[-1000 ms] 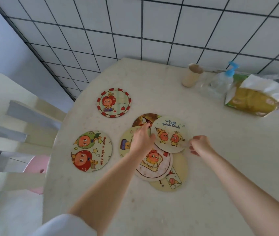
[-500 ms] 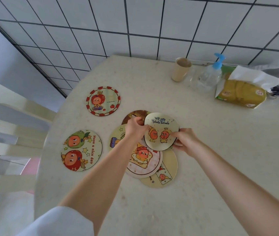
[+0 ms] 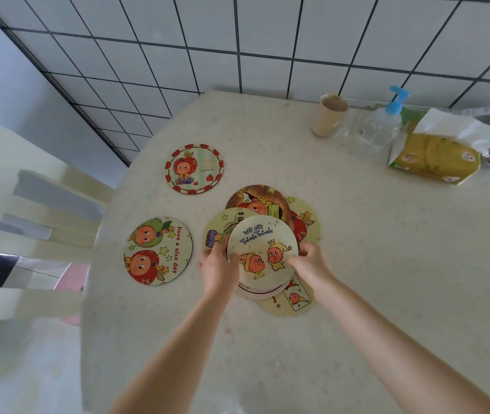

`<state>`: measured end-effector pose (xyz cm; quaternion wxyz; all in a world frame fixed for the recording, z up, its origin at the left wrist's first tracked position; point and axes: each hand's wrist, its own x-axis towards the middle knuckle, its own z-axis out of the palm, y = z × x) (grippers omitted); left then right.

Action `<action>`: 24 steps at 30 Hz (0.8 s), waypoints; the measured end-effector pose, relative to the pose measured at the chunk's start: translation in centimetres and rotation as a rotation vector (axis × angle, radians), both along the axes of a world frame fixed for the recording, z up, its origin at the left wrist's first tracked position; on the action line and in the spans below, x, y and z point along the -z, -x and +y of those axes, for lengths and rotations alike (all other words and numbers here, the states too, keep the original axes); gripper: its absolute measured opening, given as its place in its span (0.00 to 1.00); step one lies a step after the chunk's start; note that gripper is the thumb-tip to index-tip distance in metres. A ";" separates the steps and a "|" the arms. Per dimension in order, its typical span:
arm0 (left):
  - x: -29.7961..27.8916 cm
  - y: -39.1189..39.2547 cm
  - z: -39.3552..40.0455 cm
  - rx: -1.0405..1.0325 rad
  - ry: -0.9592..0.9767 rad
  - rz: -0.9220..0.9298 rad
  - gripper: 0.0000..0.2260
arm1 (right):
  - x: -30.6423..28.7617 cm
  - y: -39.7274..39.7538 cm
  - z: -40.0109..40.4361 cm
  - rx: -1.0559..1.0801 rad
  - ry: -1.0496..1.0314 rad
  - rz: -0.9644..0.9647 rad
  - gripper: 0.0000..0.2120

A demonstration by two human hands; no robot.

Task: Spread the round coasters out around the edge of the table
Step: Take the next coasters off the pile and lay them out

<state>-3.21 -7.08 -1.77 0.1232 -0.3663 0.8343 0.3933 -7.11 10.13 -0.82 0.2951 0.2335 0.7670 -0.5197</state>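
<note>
Both my hands hold a cream round coaster (image 3: 263, 249) with "we are Twinkle Twinkle" and two orange figures, lifted above a loose pile of several coasters (image 3: 270, 204) in the middle of the table (image 3: 357, 264). My left hand (image 3: 218, 268) grips its left edge, my right hand (image 3: 309, 261) its right edge. Two coasters lie apart near the table's left edge: a red-rimmed apple coaster (image 3: 194, 168) farther back and a "Have a nice day" coaster (image 3: 158, 251) nearer to me.
At the back right stand a beige cup (image 3: 329, 119), a clear pump bottle with a blue top (image 3: 382, 125) and a yellow tissue pack (image 3: 435, 156). A tiled wall runs behind. A cream slatted chair (image 3: 28, 210) stands off the table's left edge.
My right hand has taken hold of the Twinkle Twinkle coaster, and both hands have lifted it off the pile and drawn it toward me.
</note>
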 end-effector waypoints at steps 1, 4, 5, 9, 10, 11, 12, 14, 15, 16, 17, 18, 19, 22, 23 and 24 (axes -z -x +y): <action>0.1 -0.2 0.1 -0.024 -0.022 0.009 0.06 | 0.1 -0.1 -0.2 0.007 -0.003 0.002 0.11; 0.0 -0.7 0.2 -0.132 -0.112 0.040 0.05 | 0.0 0.0 -0.5 0.011 -0.001 -0.017 0.11; 0.0 -0.9 0.2 -0.168 -0.135 0.047 0.05 | 0.0 0.0 -0.4 0.005 0.003 -0.020 0.10; -0.2 -1.9 0.3 -0.270 -0.222 0.084 0.04 | 0.0 0.1 0.1 -0.001 0.036 -0.008 0.09; -0.2 -2.2 0.4 -0.296 -0.239 0.094 0.03 | -0.1 0.0 0.2 -0.002 0.048 0.001 0.09; -0.4 -2.5 0.5 -0.326 -0.256 0.104 0.03 | -0.1 -0.1 0.2 -0.001 0.060 0.013 0.09; -0.5 -2.7 0.6 -0.357 -0.278 0.115 0.04 | -0.1 -0.1 0.1 0.003 0.067 0.025 0.10; -0.9 -3.4 1.1 -0.418 -0.337 0.145 0.05 | -0.3 -0.5 -0.2 0.004 0.068 0.036 0.13; -1.1 -3.8 1.3 -0.444 -0.363 0.163 0.05 | -0.5 -0.8 -0.2 -0.006 0.064 0.041 0.13; -1.4 -4.3 1.4 -0.465 -0.381 0.180 0.04 | -0.7 -1.2 -0.3 -0.022 0.055 0.047 0.12; -1.6 -4.8 1.5 -0.482 -0.392 0.194 0.03 | -0.8 -1.5 -0.3 -0.036 0.040 0.054 0.10; -1.9 -5.4 1.6 -0.497 -0.402 0.206 0.03 | -1.0 -1.9 -0.3 -0.044 0.023 0.060 0.08; -2.1 -6.0 1.6 -0.507 -0.412 0.215 0.02 | -1.2 -2.4 -0.3 -0.046 0.008 0.067 0.07; -2.6 -8.0 1.1 -0.506 -0.421 0.231 0.00 | -1.9 -4.2 -0.6 -0.041 -0.016 0.077 0.07; -2.8 -8.8 0.8 -0.506 -0.421 0.231 0.01 | -2.1 -5.0 -0.8 -0.046 -0.019 0.075 0.07; -3.0 -9.7 0.3 -0.503 -0.422 0.229 0.02 | -2.4 -6.0 -1.2 -0.050 -0.015 0.072 0.06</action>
